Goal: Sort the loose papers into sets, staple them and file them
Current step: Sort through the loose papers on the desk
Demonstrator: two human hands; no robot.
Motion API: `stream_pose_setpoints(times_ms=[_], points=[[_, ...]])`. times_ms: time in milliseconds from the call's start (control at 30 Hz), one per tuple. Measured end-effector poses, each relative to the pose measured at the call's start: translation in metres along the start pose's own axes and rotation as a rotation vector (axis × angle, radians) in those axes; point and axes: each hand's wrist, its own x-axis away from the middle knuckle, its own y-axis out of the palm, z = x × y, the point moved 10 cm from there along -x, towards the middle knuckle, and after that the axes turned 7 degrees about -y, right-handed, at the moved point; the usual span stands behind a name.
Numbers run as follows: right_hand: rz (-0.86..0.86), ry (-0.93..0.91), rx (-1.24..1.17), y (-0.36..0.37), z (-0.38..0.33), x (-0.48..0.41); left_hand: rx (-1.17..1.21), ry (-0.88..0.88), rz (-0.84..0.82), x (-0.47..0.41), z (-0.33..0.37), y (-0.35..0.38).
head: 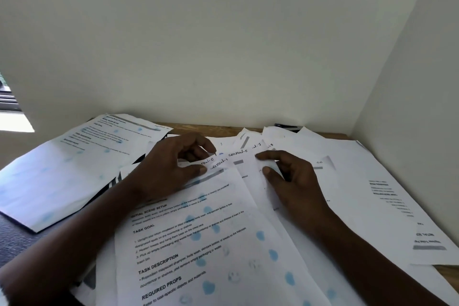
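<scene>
Loose papers lie under our left hand and right hand, each pinching a labelled corner; mid-sort, we next match section labels.

Two bare hands meet at the top edge of the white printed sheet with pale blue spots.

The left hand sits at that sheet's upper left corner, knuckles up, fingers curled, thumb and forefinger pinching the fanned white hand-labelled papers just above the sheet. The right hand lies off the sheet's upper right corner, forefinger and thumb pinching the same fan. The bare forearms run in from the sheet's lower left and lower right.
</scene>
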Motion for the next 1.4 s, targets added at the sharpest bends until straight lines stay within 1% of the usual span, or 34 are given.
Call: stream_pose_setpoints(times_ms=[67,200,333,400,500,700,800,867,967,1067,1167,1233,1300,1333,1400], points=[[-0.005,0.019,-0.03,-0.001,-0.001,-0.001,-0.005,0.016,0.008,0.0,0.004,-0.003],[-0.098,0.032,-0.051,0.005,-0.005,-0.002,-0.055,0.066,-0.016,0.0,0.008,-0.003],[-0.241,-0.023,-0.037,0.014,-0.015,0.003,-0.039,0.125,-0.056,0.002,0.011,-0.001],[-0.301,-0.076,0.014,0.018,-0.019,0.005,-0.025,0.125,-0.077,0.002,0.009,0.0],[-0.337,-0.131,0.049,0.023,-0.023,0.007,-0.016,0.09,-0.14,0.001,0.002,0.008],[-0.32,-0.174,-0.039,0.025,-0.034,0.012,0.02,-0.083,-0.181,0.002,-0.012,0.014],[-0.347,-0.187,-0.081,0.027,-0.045,0.017,-0.008,-0.09,-0.212,0.002,-0.011,0.016],[-0.383,-0.18,-0.036,0.031,-0.045,0.018,0.008,-0.097,-0.239,0.002,-0.011,0.019],[-0.375,-0.14,0.092,0.032,-0.029,0.016,0.048,-0.149,-0.266,0.004,-0.016,0.02],[-0.336,-0.092,0.061,0.03,-0.018,0.012,0.091,-0.186,-0.271,0.004,-0.021,0.019],[-0.309,-0.055,0.003,0.028,-0.011,0.01,0.049,-0.177,-0.294,0.005,-0.014,0.021],[-0.3,-0.049,0.015,0.03,-0.011,0.012,0.024,-0.204,-0.321,0.007,-0.009,0.023],[-0.295,-0.052,0.079,0.03,-0.016,0.012,-0.026,-0.222,-0.365,0.01,-0.005,0.027],[-0.256,-0.052,0.119,0.024,-0.019,0.009,-0.054,-0.221,-0.39,0.011,-0.003,0.029],[-0.08,-0.019,0.224,-0.005,-0.02,-0.002,-0.046,-0.223,-0.429,0.013,-0.003,0.029]])
